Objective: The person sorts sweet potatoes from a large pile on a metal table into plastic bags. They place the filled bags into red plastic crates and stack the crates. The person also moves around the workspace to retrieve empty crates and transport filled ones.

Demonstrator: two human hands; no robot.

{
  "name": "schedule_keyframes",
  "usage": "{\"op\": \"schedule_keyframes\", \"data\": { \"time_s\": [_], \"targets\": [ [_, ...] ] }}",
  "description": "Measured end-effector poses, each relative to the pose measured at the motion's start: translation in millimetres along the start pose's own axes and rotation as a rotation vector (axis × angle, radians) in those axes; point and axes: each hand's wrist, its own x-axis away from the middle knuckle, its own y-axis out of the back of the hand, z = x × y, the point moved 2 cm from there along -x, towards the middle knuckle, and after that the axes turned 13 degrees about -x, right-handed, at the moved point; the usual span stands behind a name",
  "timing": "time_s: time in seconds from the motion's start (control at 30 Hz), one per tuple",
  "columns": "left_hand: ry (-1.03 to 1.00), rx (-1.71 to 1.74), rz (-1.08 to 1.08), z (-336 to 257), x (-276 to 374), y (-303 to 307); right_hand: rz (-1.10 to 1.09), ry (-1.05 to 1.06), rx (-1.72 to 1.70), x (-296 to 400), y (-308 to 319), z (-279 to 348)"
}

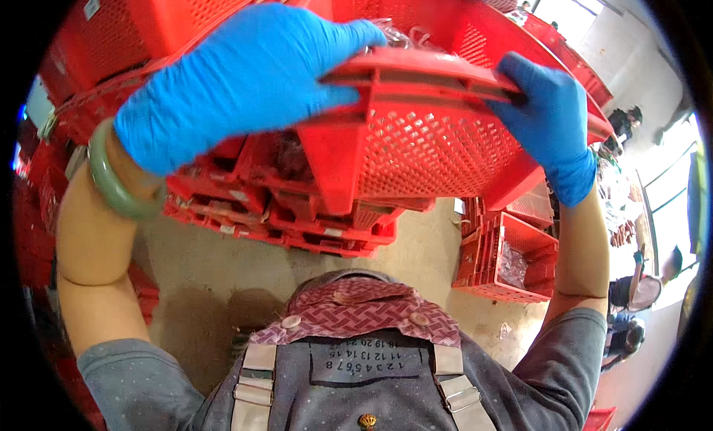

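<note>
A large red plastic crate (434,147) with perforated walls is raised before my chest, its near rim between my two blue-gloved hands. My left hand (245,77) grips the rim's left part, thumb over the top and fingers below it. At the rim's right end, my right hand (548,113) holds on in the same way. Clear plastic-wrapped items (392,34) show inside the crate behind the rim; most of its contents are hidden. A green bangle (108,180) sits on my left wrist.
Stacked red crates (328,233) stand below and behind the held one, and more (128,24) rise at the upper left. On the floor at right, an open red crate (515,264) holds a clear bag. Several people (640,291) are farther off at right.
</note>
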Motion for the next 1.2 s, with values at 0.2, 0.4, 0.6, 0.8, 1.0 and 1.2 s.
{"op": "schedule_keyframes", "data": {
  "time_s": [0.2,0.4,0.6,0.8,1.0,1.2],
  "targets": [
    [0.113,-0.170,0.115,63.0,28.4,-3.4,-0.089,0.039,0.096,-45.1,-41.6,40.6],
    [0.004,-0.298,-0.030,128.4,61.1,-17.5,-0.218,0.058,0.053,-72.7,-84.1,70.5],
    [-0.038,-0.321,-0.047,107.2,64.8,-42.1,-0.109,-0.038,0.050,-57.9,-105.2,62.1],
    [-0.087,-0.323,0.059,92.5,79.5,-60.1,0.006,-0.040,0.024,-46.3,-118.3,68.8],
    [-0.095,-0.366,-0.037,117.2,71.8,-47.6,0.011,-0.049,0.103,-76.4,-93.6,70.9],
    [-0.079,-0.365,0.052,119.0,70.9,-39.3,-0.097,0.046,0.099,-69.6,-93.4,73.8]
  ]
}}
